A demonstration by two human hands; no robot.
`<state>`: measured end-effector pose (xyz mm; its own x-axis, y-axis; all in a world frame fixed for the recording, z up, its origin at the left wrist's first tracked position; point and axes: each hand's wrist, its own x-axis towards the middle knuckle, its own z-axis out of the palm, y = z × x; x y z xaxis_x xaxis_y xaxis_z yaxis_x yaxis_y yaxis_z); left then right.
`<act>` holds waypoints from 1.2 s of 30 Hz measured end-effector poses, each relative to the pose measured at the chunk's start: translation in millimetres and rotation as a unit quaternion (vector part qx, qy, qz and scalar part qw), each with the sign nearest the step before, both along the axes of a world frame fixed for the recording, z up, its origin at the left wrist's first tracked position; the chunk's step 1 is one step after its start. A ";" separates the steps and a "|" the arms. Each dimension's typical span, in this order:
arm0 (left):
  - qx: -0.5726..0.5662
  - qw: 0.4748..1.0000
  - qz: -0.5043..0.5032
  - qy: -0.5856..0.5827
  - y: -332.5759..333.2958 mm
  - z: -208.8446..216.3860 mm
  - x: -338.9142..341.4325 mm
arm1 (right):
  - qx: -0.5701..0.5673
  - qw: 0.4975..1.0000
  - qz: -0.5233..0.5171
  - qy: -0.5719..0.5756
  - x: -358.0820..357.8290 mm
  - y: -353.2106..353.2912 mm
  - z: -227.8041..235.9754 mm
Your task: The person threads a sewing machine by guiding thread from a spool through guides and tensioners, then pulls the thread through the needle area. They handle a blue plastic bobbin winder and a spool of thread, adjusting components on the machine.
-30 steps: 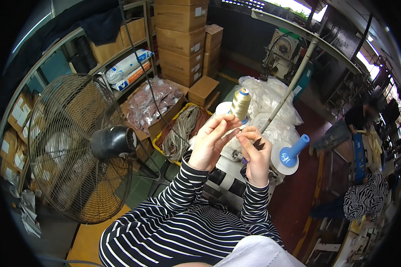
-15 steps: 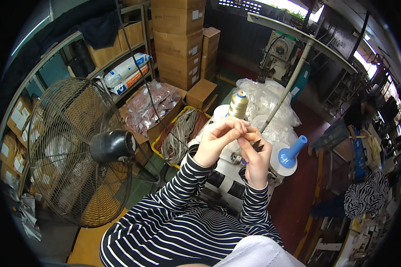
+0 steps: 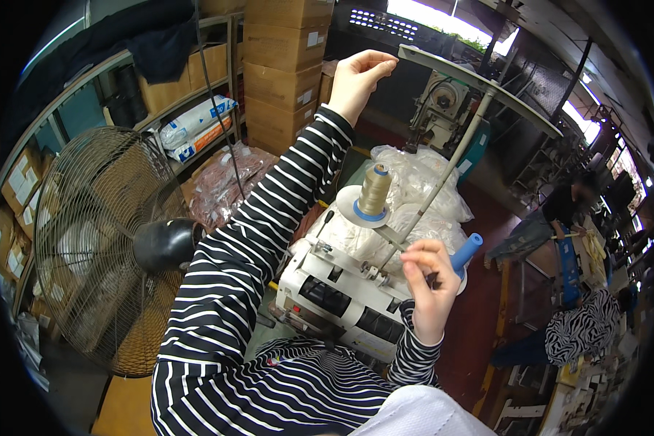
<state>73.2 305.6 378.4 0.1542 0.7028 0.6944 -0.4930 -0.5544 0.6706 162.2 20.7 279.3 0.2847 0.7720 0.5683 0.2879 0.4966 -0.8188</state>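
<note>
My left hand (image 3: 363, 78) is raised far forward, its thumb and fingertips pinched beside the left end of the thread stand's top bar (image 3: 479, 83). Whatever lies in that pinch is too fine to make out. Lower and to the right, my right hand (image 3: 432, 287) is curled, thumb near the fingertips, around small dark thread snips (image 3: 434, 279), mostly hidden by the fingers. Below it stands a white sewing machine (image 3: 356, 294) with black panels. A beige thread cone (image 3: 376, 190) sits upright on the stand's round holder. Behind my right hand a blue spool (image 3: 466, 253) shows.
The stand's pole (image 3: 450, 163) slants up behind the machine. Clear bags of white material (image 3: 432, 211) lie beyond. A large caged fan (image 3: 109, 254) stands at left, near shelves and stacked cardboard boxes (image 3: 280, 94). Another machine (image 3: 443, 102) is farther back; other people (image 3: 585, 327) are at right.
My hands were together before the thread cone. The left has gone up and forward to the bar's end; the right has moved slightly right and down, still with the snips.
</note>
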 end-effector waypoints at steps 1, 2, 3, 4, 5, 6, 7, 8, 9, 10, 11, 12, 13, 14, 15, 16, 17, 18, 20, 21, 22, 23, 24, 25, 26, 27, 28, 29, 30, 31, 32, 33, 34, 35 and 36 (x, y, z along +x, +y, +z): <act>0.024 0.999 0.023 0.008 3.9 3.1 2.3 | -0.011 0.999 0.011 0.029 0.6 -5.0 -2.4; 0.055 0.998 0.032 0.015 7.6 6.0 4.0 | -0.020 0.998 0.024 0.059 1.5 -9.7 -5.1; 0.077 0.996 0.041 0.022 10.7 8.3 5.4 | -0.020 0.997 0.021 0.075 2.7 -13.2 -8.2; 0.078 0.995 0.050 0.039 13.5 9.8 7.0 | -0.023 0.997 0.012 0.078 4.6 -15.7 -11.3; 0.097 0.994 0.048 0.024 15.7 10.7 8.5 | -0.026 0.996 0.005 0.081 6.5 -18.4 -14.4; 0.096 0.994 0.044 0.018 17.9 11.6 10.1 | -0.031 0.996 -0.003 0.087 8.0 -21.0 -18.0; 0.095 0.995 0.040 0.013 19.9 12.3 11.7 | -0.043 0.994 -0.006 0.103 8.9 -23.6 -22.0; 0.103 0.994 0.042 0.004 21.7 12.9 13.1 | -0.049 0.992 -0.004 0.117 9.2 -25.8 -26.7; 0.111 0.993 0.044 -0.005 23.5 13.6 14.4 | -0.054 0.990 -0.002 0.130 9.8 -27.5 -31.5; 0.120 0.992 0.046 -0.021 25.3 14.7 15.2 | -0.060 0.988 0.001 0.143 10.5 -28.9 -36.4; 0.137 0.989 0.039 -0.042 26.3 15.1 16.8 | -0.069 0.986 0.001 0.154 11.2 -30.3 -41.5; 0.141 0.988 0.050 -0.035 27.3 15.6 16.8 | -0.076 0.983 -0.006 0.165 12.3 -31.1 -46.2; 0.144 0.987 0.058 -0.030 27.9 16.0 16.9 | -0.082 0.981 -0.012 0.177 13.2 -31.9 -50.9; 0.133 0.989 0.067 -0.016 28.2 16.4 16.3 | -0.089 0.978 -0.019 0.189 14.0 -32.6 -55.3; 0.146 0.986 0.084 -0.010 28.1 16.8 15.6 | -0.094 0.975 -0.027 0.198 14.6 -33.2 -59.3; 0.144 0.984 0.102 0.004 27.7 17.2 14.6 | -0.098 0.973 -0.034 0.207 15.2 -33.7 -62.9; 0.129 0.983 0.124 0.024 26.9 17.7 13.6 | -0.103 0.970 -0.042 0.215 15.8 -34.3 -65.9; 0.141 0.982 0.122 0.024 25.7 18.5 13.1 | -0.108 0.969 -0.046 0.219 16.6 -35.1 -68.3; 0.139 0.982 0.126 0.037 23.1 20.4 12.2 | -0.121 0.965 -0.056 0.224 17.8 -36.1 -72.0; 0.146 0.979 0.138 0.043 21.6 21.0 11.9 | -0.124 0.964 -0.056 0.228 18.2 -36.5 -73.4; 0.153 0.976 0.149 0.048 20.0 21.1 11.8 | -0.128 0.963 -0.059 0.229 18.7 -36.8 -74.5; 0.160 0.973 0.161 0.054 18.7 21.1 11.8 | -0.133 0.962 -0.061 0.229 18.9 -37.1 -75.7; 0.166 0.974 0.151 0.041 17.8 21.1 12.2 | -0.134 0.961 -0.060 0.233 18.8 -37.4 -77.0; 0.172 0.975 0.141 0.028 16.9 20.5 12.3 | -0.135 0.960 -0.059 0.237 18.5 -37.8 -78.3; 0.177 0.976 0.129 0.020 16.5 20.0 12.5 | -0.137 0.959 -0.058 0.241 18.1 -38.2 -79.8; 0.172 0.976 0.129 0.016 16.3 19.5 12.4 | -0.141 0.958 -0.056 0.244 17.8 -38.5 -81.1; 0.166 0.978 0.128 0.016 16.3 19.0 12.1 | -0.145 0.957 -0.054 0.247 17.5 -38.9 -82.5; 0.148 0.980 0.134 0.021 16.3 18.6 11.7 | -0.150 0.955 -0.052 0.250 17.2 -39.3 -83.8; 0.163 0.979 0.122 0.014 16.4 18.6 11.3 | -0.151 0.955 -0.051 0.249 16.8 -39.5 -85.0; 0.167 0.979 0.116 0.011 16.6 19.0 11.0 | -0.152 0.955 -0.050 0.249 16.4 -39.7 -86.1; 0.165 0.980 0.112 0.012 16.6 19.6 10.5 | -0.153 0.955 -0.050 0.248 15.8 -39.8 -86.9; 0.166 0.981 0.104 0.010 16.5 20.1 10.0 | -0.153 0.955 -0.050 0.248 15.3 -39.9 -87.5; 0.160 0.982 0.097 0.012 16.3 20.9 9.5 | -0.153 0.956 -0.050 0.247 14.7 -40.0 -88.0; 0.154 0.984 0.090 0.015 16.1 21.5 9.1 | -0.153 0.955 -0.049 0.248 14.3 -40.1 -88.4; 0.156 0.983 0.095 0.020 15.9 22.1 8.7 | -0.152 0.955 -0.050 0.249 13.9 -40.2 -88.7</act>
